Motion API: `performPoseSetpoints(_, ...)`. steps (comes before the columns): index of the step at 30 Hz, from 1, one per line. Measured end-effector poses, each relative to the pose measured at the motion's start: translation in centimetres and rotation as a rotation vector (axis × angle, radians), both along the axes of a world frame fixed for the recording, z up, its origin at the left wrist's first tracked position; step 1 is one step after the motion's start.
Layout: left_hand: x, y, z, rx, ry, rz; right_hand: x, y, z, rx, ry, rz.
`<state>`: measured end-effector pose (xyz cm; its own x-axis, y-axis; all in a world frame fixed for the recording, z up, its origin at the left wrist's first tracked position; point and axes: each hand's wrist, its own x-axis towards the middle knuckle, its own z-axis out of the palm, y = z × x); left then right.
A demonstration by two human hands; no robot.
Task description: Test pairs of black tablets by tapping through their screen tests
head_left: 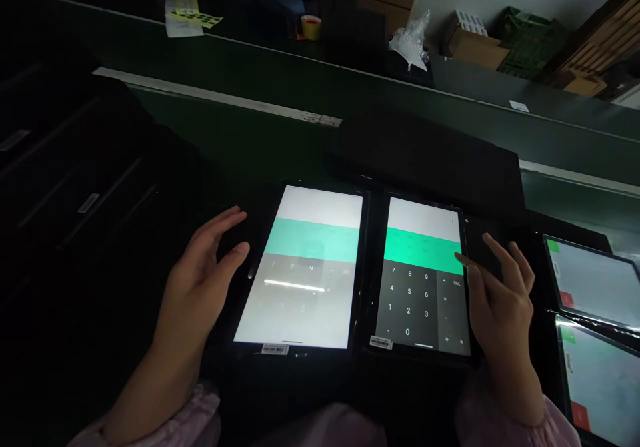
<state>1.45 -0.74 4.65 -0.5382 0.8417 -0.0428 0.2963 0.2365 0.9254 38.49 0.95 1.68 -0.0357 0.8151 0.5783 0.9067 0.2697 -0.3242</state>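
Two tablets lie side by side on the dark surface, screens lit. On the left tablet [300, 287] a calculator keypad looks pale and half faded under a teal band. The right tablet [415, 287] shows a sharper calculator with a bright green band and number keys. My left hand [200, 267] is just left of the left tablet, fingers apart and holding nothing. Over the right edge of the right tablet is my right hand [500, 300], its index finger stretched to the green band; I cannot tell whether the fingertip touches the glass. Its other fingers are spread.
Two more lit tablets [595, 280] lie at the right edge, with green and red corner patches. A black padded shape [425, 153] sits behind the pair. Farther back are a tape roll [311, 27], clear plastic wrap [413, 43], papers [184, 13] and a green crate [533, 40].
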Motion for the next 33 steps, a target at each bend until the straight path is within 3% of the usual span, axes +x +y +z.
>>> performPoseSetpoints(6,0.1,-0.3,-0.1,0.007,-0.014,0.081,-1.0,0.1,0.1,-0.042,-0.04,0.12)
performPoseSetpoints(13,0.3,0.0,0.0,0.052,-0.036,0.069,-0.8,-0.5,1.0,0.011,-0.012,0.032)
performPoseSetpoints(20,0.0,0.0,-0.2,0.087,-0.041,0.054,-4.4,-2.1,2.6,-0.061,-0.053,0.29)
performPoseSetpoints(30,-0.8,-0.2,-1.4,0.15,-0.069,0.039,-6.5,-2.2,1.8,-0.133,-0.14,0.318)
performPoseSetpoints(33,-0.7,-0.1,-1.1,0.141,-0.059,0.05,-5.4,-2.1,1.9,-0.081,-0.123,0.228)
